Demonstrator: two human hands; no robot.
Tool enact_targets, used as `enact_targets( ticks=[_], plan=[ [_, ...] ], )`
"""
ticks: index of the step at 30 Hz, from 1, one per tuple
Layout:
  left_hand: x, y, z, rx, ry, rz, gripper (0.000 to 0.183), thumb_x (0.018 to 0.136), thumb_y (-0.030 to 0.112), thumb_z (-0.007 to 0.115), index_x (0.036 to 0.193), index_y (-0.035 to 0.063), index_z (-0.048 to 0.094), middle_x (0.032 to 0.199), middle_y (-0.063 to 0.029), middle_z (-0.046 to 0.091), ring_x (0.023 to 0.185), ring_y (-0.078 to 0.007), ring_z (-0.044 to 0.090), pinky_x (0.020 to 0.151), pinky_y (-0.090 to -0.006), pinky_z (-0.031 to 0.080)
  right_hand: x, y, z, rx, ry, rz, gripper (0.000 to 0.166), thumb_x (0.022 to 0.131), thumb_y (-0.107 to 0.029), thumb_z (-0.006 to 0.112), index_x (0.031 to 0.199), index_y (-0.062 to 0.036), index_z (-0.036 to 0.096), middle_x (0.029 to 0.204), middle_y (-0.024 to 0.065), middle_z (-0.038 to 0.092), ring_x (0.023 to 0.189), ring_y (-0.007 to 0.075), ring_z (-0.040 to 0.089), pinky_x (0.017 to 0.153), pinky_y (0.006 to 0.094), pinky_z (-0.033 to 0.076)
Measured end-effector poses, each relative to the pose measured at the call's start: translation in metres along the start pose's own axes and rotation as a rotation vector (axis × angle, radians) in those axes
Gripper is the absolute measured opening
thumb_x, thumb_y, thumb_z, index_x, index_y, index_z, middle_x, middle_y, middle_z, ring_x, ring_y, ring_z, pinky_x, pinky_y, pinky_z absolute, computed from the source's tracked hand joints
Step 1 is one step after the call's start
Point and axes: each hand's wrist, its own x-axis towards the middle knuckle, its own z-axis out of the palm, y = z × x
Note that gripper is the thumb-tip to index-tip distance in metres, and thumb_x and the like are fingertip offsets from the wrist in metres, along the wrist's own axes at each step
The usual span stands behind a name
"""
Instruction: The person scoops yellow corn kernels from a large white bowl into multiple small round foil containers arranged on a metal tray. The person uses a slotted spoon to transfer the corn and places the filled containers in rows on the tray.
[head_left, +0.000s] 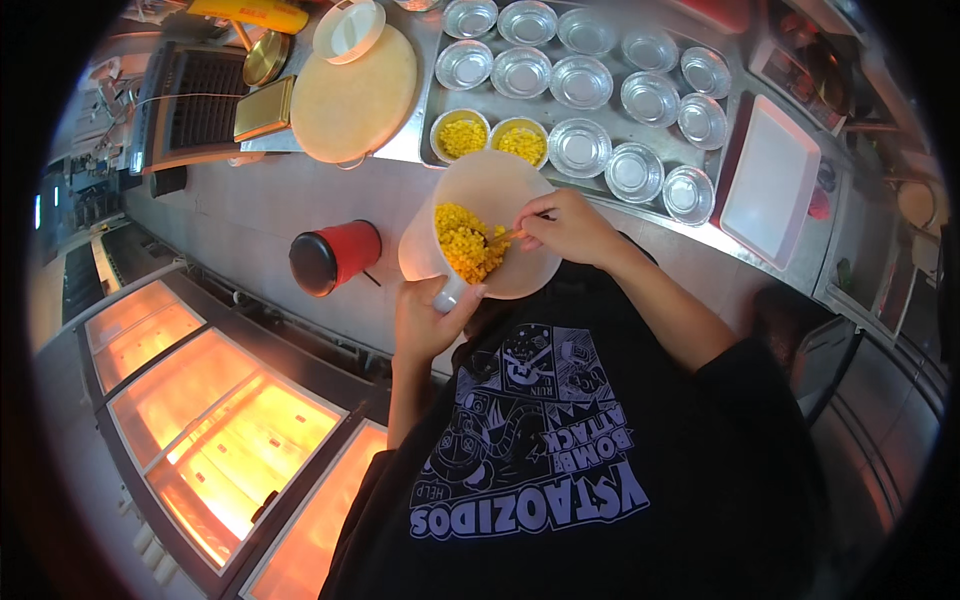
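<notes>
My left hand (429, 313) grips the handle of a translucent plastic jug (491, 176), which is tilted so its mouth faces up toward me. Yellow corn kernels (466, 238) lie heaped along the jug's left inner side. My right hand (566, 227) holds a thin wooden-looking utensil (508, 236), with its far end down in the corn. Just beyond the jug, a foil cup with corn (460, 136) and a second foil cup with corn (519, 141) sit side by side on a metal tray (600, 45). The jug's rim overlaps the front of these cups.
Several foil cups without corn (580, 147) stand in rows on the tray. A white plastic tray (772, 180) lies to the right. At left are a round cutting board (352, 105), a flat gold-coloured box (264, 109), a red bin (335, 256) on the floor and a lit glass-fronted cabinet (225, 442).
</notes>
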Motion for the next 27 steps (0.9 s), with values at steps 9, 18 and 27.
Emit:
enact_targets(
  ticks=[9, 18, 27],
  plan=[
    [0.017, 0.009, 0.005, -0.015, 0.028, -0.054, 0.036, 0.086, 0.025, 0.079, 0.068, -0.0026, 0.065, 0.054, -0.0107, 0.060, 0.046, -0.0166, 0.054, 0.049, -0.0335, 0.044, -0.034, -0.007, -0.022, -0.130, 0.152, -0.158, 0.022, 0.095, -0.010, 0.059, 0.101, 0.0073, 0.071, 0.086, 0.0124, 0.074, 0.078, 0.0166, 0.073, 0.074, 0.0289, 0.058],
    [0.029, 0.020, 0.013, 0.012, -0.038, -0.126, 0.040, 0.085, 0.028, 0.081, 0.068, -0.0044, 0.066, 0.057, -0.0158, 0.063, 0.047, -0.0235, 0.060, 0.049, -0.0358, 0.045, -0.045, -0.004, -0.029, -0.048, 0.240, -0.149, 0.021, 0.095, -0.009, 0.059, 0.101, 0.0079, 0.071, 0.084, 0.0122, 0.073, 0.076, 0.0162, 0.071, 0.074, 0.0291, 0.058],
    [0.037, 0.008, 0.028, 0.061, 0.041, -0.091, 0.046, 0.084, 0.036, 0.081, 0.071, -0.0066, 0.068, 0.057, -0.0194, 0.062, 0.047, -0.0329, 0.057, 0.051, -0.0401, 0.045, -0.060, -0.024, -0.054, 0.087, 0.312, -0.127, 0.020, 0.098, -0.003, 0.057, 0.105, 0.0090, 0.071, 0.094, 0.0136, 0.073, 0.083, 0.0197, 0.074, 0.080, 0.0315, 0.062]
  ],
)
